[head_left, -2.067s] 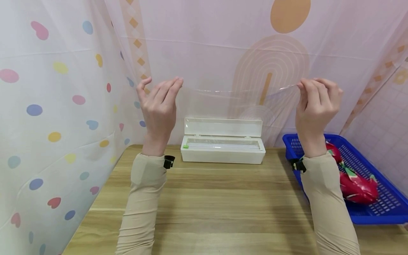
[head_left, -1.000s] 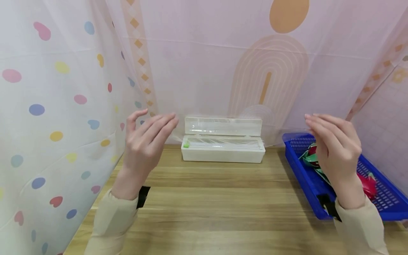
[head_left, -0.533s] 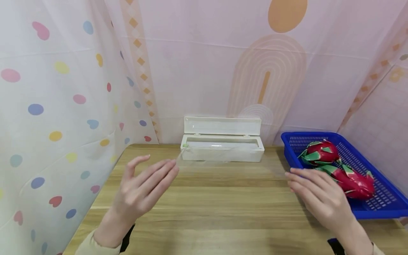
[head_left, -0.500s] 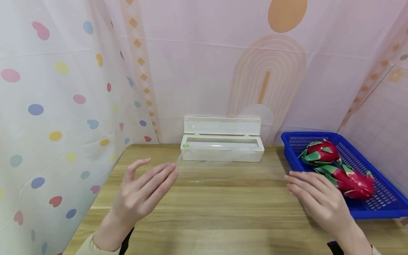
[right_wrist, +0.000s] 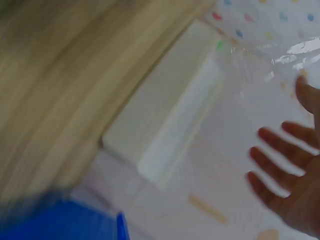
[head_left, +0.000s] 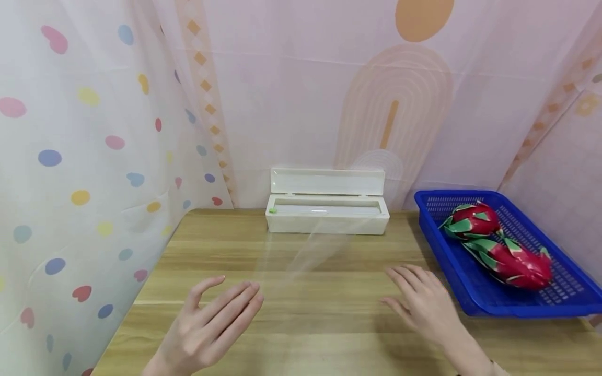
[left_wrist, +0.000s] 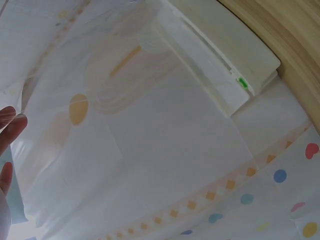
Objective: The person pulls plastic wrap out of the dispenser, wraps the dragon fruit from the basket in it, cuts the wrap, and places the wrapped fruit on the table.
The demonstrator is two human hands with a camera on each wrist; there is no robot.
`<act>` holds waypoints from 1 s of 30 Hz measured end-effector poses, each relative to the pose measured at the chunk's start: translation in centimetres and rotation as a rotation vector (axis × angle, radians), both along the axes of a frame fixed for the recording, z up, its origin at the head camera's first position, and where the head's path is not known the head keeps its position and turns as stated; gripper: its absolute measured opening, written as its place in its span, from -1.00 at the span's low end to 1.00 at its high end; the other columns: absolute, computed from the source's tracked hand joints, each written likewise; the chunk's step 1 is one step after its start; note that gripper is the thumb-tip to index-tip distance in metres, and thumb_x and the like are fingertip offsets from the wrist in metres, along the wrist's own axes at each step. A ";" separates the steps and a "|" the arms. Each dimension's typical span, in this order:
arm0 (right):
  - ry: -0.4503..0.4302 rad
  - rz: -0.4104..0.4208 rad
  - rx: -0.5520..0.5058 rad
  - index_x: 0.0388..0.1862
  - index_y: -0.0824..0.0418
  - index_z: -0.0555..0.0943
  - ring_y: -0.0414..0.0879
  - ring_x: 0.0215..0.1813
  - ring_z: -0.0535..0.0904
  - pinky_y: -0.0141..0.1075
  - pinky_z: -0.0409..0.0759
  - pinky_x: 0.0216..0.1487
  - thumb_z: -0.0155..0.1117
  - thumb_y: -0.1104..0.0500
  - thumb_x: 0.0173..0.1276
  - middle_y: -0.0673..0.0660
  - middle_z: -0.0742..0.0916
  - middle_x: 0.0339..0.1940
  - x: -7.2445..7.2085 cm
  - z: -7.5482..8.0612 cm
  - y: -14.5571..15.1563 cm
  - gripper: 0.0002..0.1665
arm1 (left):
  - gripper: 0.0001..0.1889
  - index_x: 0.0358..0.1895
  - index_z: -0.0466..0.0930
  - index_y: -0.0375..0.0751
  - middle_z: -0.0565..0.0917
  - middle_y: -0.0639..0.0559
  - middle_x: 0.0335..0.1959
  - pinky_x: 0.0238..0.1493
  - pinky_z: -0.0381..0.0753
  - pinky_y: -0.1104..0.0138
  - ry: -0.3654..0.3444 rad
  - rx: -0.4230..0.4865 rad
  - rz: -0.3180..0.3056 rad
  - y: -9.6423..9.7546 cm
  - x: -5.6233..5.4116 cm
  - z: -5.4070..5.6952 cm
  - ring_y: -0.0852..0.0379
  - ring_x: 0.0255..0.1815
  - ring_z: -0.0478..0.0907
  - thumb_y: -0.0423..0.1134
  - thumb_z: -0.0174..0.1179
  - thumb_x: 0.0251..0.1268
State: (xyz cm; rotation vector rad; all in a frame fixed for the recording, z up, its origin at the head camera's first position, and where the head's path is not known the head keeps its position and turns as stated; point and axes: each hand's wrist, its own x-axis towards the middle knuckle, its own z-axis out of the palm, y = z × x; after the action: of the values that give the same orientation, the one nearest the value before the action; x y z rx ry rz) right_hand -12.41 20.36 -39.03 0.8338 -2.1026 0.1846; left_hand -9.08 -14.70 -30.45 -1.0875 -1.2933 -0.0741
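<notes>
Fingers of L hand (head_left: 202, 326) pinch the edge of clear film (head_left: 308, 256), which runs fr. them twd 1 o'clock, up to the open white box (head_left: 326, 225). R hand (head_left: 425, 303): fingers spread, holding nothing, w/ film at approx. 10 o'clock (near edge too faint to trace) & blue basket (head_left: 444, 269) at 2.

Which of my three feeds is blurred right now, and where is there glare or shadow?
Right wrist view: smeared, worst on table and blue basket; glare streaks on clear film. Left wrist view: sharper, dim, with a bright patch at lower left. Head view: mostly crisp, small highlight inside the white box, soft shadow on the table by the right hand.
</notes>
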 end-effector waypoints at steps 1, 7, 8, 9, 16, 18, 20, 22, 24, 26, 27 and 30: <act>-0.055 -0.041 0.018 0.04 0.27 0.60 0.09 -0.09 0.63 -0.07 0.59 -0.17 -0.13 -0.36 0.40 0.18 0.73 -0.14 -0.3 -0.6 -0.7 -0.24 | -0.82 -0.38 0.66 -0.36 0.72 -0.10 -0.50 -0.18 0.52 0.14 0.001 -0.005 0.005 -0.1 0.1 0.0 0.11 -0.51 0.60 -0.50 0.06 0.30; -0.214 -0.228 0.036 0.08 0.40 0.47 0.15 -0.15 0.68 -0.04 0.65 -0.19 0.41 -0.42 -0.16 0.26 0.74 -0.18 -2.0 -3.9 -6.9 0.08 | -0.81 -0.35 0.67 -0.35 0.73 -0.10 -0.48 -0.20 0.53 0.15 0.008 -0.023 0.024 -0.2 0.3 0.1 0.11 -0.49 0.61 -0.50 0.04 0.31; -0.195 -0.260 0.026 0.00 0.41 0.48 0.15 -0.21 0.69 -0.06 0.66 -0.23 0.42 -0.42 -0.16 0.26 0.75 -0.25 -2.3 -4.2 -7.8 0.05 | -0.81 -0.36 0.67 -0.35 0.73 -0.10 -0.48 -0.20 0.53 0.15 0.006 -0.023 0.025 -0.2 0.3 0.1 0.11 -0.49 0.61 -0.50 0.04 0.31; -0.172 -0.295 0.015 -0.09 0.41 0.49 0.13 -0.28 0.69 -0.09 0.66 -0.28 0.42 -0.41 -0.15 0.24 0.74 -0.33 -2.6 -4.5 -8.6 -0.02 | -0.81 -0.36 0.67 -0.35 0.73 -0.10 -0.48 -0.19 0.53 0.15 0.006 -0.023 0.025 -0.1 0.4 0.1 0.11 -0.50 0.62 -0.50 0.04 0.31; 0.049 -0.346 -0.006 -0.37 0.26 0.57 0.08 -0.46 0.67 -0.13 0.63 -0.42 0.48 0.00 -0.01 0.20 0.76 -0.38 -4.5 -4.3 -9.7 -0.60 | -0.81 -0.38 0.67 -0.34 0.73 -0.09 -0.49 -0.18 0.53 0.15 0.018 -0.024 0.020 0.0 0.4 0.1 0.11 -0.49 0.62 -0.50 0.06 0.30; 0.103 -0.299 -0.011 -0.39 0.24 0.62 0.09 -0.42 0.68 -0.11 0.64 -0.40 0.36 0.11 0.13 0.19 0.77 -0.34 -4.5 -4.0 -9.1 -0.79 | -0.81 -0.37 0.67 -0.34 0.73 -0.09 -0.48 -0.19 0.54 0.16 0.013 -0.025 0.021 0.0 0.5 0.0 0.12 -0.48 0.62 -0.50 0.05 0.31; 0.147 -0.240 -0.016 -0.41 0.23 0.65 0.08 -0.39 0.69 -0.12 0.64 -0.39 0.15 0.16 0.34 0.18 0.78 -0.32 -4.2 -3.7 -8.3 -0.79 | -0.81 -0.34 0.68 -0.35 0.73 -0.09 -0.47 -0.18 0.54 0.16 0.009 -0.026 0.020 -0.1 0.5 -0.1 0.12 -0.47 0.63 -0.50 0.05 0.31; 0.184 -0.187 -0.019 -0.40 0.23 0.68 0.06 -0.35 0.69 -0.13 0.63 -0.36 -0.09 0.20 0.50 0.17 0.79 -0.30 -3.8 -3.3 -7.4 -0.60 | -0.81 -0.31 0.68 -0.37 0.74 -0.09 -0.47 -0.18 0.55 0.16 0.001 -0.029 0.020 -0.3 0.6 -0.2 0.12 -0.49 0.63 -0.52 0.04 0.31; 0.211 -0.143 -0.017 -0.38 0.25 0.69 0.05 -0.31 0.70 -0.13 0.63 -0.30 -0.24 0.22 0.56 0.16 0.79 -0.28 -3.3 -2.9 -6.4 -0.48 | -0.79 -0.28 0.69 -0.38 0.74 -0.09 -0.46 -0.16 0.56 0.15 -0.011 -0.037 0.018 -0.5 0.8 -0.3 0.12 -0.50 0.62 -0.54 0.02 0.30; 0.229 -0.111 -0.015 -0.33 0.28 0.71 0.05 -0.27 0.69 -0.13 0.62 -0.25 -0.24 0.24 0.55 0.17 0.79 -0.26 -2.7 -2.5 -5.5 -0.49 | -0.78 -0.26 0.69 -0.39 0.74 -0.10 -0.47 -0.15 0.56 0.15 -0.033 -0.049 0.012 -0.6 1.0 -0.5 0.12 -0.52 0.62 -0.56 0.01 0.30; 0.237 -0.096 -0.017 -0.31 0.30 0.71 0.06 -0.25 0.69 -0.13 0.62 -0.24 -0.23 0.26 0.55 0.18 0.79 -0.26 -2.4 -2.3 -5.0 -0.50 | -0.77 -0.25 0.69 -0.40 0.74 -0.10 -0.46 -0.15 0.55 0.16 -0.045 -0.058 0.009 -0.7 1.1 -0.6 0.13 -0.51 0.61 -0.56 -0.01 0.31; 0.275 -0.059 -0.024 -0.30 0.32 0.71 0.08 -0.23 0.68 -0.11 0.60 -0.21 -0.18 0.30 0.52 0.20 0.78 -0.27 -1.8 -1.7 -3.7 -0.55 | -0.72 -0.23 0.68 -0.39 0.74 -0.09 -0.44 -0.15 0.54 0.17 -0.079 -0.082 -0.005 -1.0 1.4 -1.1 0.13 -0.48 0.62 -0.43 -0.08 0.42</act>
State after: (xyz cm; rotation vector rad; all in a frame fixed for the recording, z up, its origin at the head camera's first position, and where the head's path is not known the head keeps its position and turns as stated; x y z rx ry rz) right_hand -14.20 16.67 -40.69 0.7371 -1.8606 0.0593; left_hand -7.70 -15.68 -31.53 -1.1671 -1.3744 -0.0686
